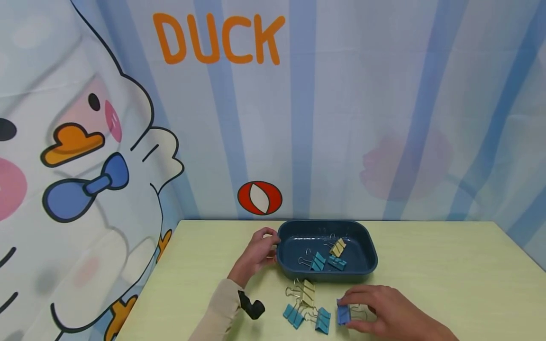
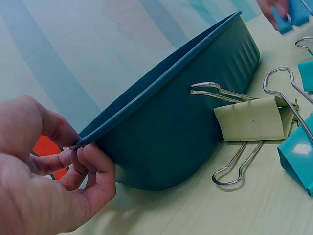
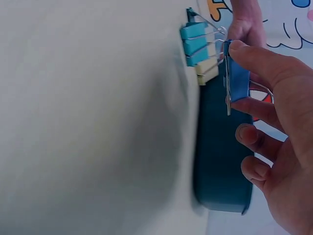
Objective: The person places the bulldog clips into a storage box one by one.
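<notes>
A dark blue tray stands on the table, with a yellow binder clip and two teal binder clips inside. My left hand pinches the tray's left rim between thumb and fingers, which the left wrist view shows closely. In front of the tray, my right hand pinches a blue binder clip by its ends, thumb on one side and a finger on the other. That blue clip is held above the table in the right wrist view. Its wire handles show beside the palm.
Between the hands, before the tray, lie a yellow binder clip and two teal binder clips, close together with wire handles overlapping. A printed duck curtain rises behind the table. A black wrist strap piece sits on the left sleeve.
</notes>
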A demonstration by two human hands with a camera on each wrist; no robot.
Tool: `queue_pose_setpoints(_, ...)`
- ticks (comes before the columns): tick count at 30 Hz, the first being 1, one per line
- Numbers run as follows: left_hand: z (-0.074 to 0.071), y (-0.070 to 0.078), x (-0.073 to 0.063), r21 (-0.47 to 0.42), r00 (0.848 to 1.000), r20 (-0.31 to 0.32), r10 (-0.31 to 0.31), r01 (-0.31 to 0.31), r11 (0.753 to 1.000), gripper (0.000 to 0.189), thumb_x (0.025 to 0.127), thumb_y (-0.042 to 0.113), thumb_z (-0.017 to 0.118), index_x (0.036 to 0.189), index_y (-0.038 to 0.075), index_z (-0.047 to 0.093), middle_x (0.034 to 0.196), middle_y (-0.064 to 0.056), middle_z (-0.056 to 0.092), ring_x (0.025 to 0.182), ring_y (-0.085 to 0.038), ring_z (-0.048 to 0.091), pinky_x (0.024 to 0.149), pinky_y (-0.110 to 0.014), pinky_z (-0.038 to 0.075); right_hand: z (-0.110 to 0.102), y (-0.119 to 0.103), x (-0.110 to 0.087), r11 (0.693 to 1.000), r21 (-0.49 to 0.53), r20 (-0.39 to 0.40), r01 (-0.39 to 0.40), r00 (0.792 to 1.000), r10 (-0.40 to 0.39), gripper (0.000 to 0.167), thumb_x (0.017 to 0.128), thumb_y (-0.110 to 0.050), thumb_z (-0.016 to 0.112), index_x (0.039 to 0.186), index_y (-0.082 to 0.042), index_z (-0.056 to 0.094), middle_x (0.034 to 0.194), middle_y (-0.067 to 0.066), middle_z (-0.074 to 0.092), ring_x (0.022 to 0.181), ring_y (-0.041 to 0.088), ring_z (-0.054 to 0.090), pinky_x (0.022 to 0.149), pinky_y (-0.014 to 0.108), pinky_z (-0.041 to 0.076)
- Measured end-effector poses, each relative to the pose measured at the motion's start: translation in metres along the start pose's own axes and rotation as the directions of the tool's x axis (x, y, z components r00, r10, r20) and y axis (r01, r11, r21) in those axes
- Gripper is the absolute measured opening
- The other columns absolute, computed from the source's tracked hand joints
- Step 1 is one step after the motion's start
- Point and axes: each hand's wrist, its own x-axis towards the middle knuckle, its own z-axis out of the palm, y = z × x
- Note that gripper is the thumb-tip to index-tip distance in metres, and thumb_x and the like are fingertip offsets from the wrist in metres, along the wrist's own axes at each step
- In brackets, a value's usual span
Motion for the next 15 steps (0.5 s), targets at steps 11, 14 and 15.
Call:
queue_pose_setpoints(11, 0.000, -0.001, 0.000, -0.017, 1.000, 0.012, 0.003, -0.002, 1.000, 0.022, 0.101, 0.009, 0.053, 0.121, -0.001, 0.050, 0.088, -0.010, 0.055, 0.059, -0.017, 0.050, 0.056, -0.027, 0.045, -0.047, -0.012, 0.017, 0.963, -0.151, -0.232, 0.225, 0.939, -0.256, 0.028, 0.097, -0.040, 0.073, 0.121, -0.026, 0.074, 0.115, -0.009, 0.069, 0.062, -0.004, 0.048, 0.057, 0.021, 0.043)
queue_pose_setpoints(14, 0.000, 0.000, 0.000, -0.013, 1.000, 0.010, 0.006, -0.006, 1.000, 0.022, 0.101, 0.009, 0.053, 0.121, -0.001, 0.050, 0.089, -0.010, 0.056, 0.058, -0.017, 0.050, 0.056, -0.026, 0.045, -0.065, -0.014, 0.025, 0.948, -0.214, -0.268, 0.237, 0.919, -0.290, 0.028, 0.096, -0.036, 0.074, 0.122, -0.024, 0.074, 0.115, -0.009, 0.069, 0.061, -0.006, 0.045, 0.059, 0.022, 0.043)
queue_pose_setpoints(15, 0.000, 0.000, 0.000, -0.014, 1.000, 0.007, 0.005, -0.005, 1.000, 0.022, 0.101, 0.009, 0.053, 0.121, -0.001, 0.050, 0.090, -0.011, 0.056, 0.058, -0.018, 0.050, 0.056, -0.026, 0.045, -0.070, -0.014, 0.028, 0.945, -0.231, -0.280, 0.234, 0.914, -0.295, 0.028, 0.096, -0.035, 0.075, 0.122, -0.024, 0.074, 0.115, -0.009, 0.069, 0.060, -0.007, 0.044, 0.059, 0.022, 0.043)
